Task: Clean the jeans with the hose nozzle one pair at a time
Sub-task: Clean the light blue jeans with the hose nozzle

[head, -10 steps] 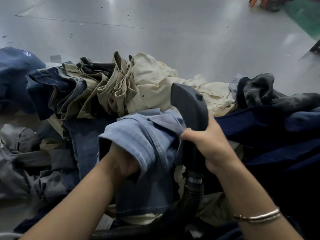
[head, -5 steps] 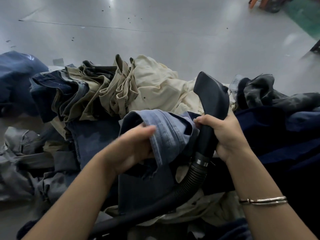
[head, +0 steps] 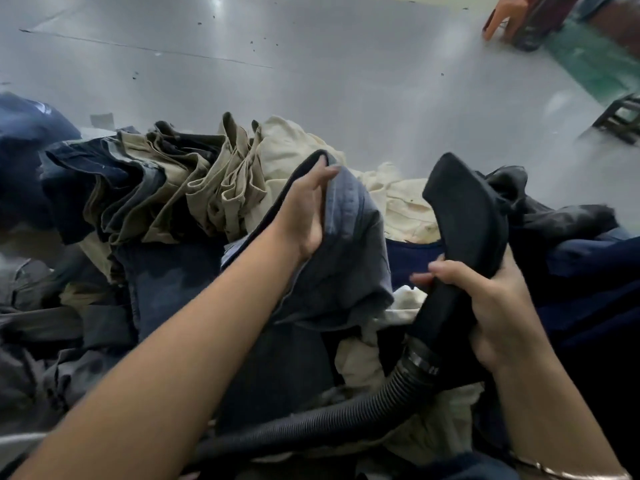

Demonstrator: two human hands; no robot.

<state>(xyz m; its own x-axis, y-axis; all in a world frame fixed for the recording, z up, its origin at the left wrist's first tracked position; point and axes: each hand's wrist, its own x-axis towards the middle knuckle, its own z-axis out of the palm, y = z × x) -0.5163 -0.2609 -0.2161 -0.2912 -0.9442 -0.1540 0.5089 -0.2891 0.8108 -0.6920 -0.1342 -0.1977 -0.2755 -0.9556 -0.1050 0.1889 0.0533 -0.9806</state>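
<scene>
Trousers in khaki (head: 207, 188), cream (head: 401, 202) and dark navy (head: 581, 271) crowd the grey surface (head: 311, 81) around both arms. Left hand (head: 304, 216) lifts blue jeans (head: 349, 258) by a pinched edge, mid-pile. Right hand's (head: 491, 306) grip wraps the black hose nozzle (head: 464, 216), just beside them; its ribbed hose (head: 346, 417) trails across the clothes.

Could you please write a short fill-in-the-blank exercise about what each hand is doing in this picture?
1. The right hand grips the black ____ nozzle.
2. The left hand holds up a pair of ____ jeans.
3. A metal ____ sits on the right wrist.
4. The ribbed hose lies ____ the left forearm.

Missing words: hose; blue; bracelet; under
</scene>
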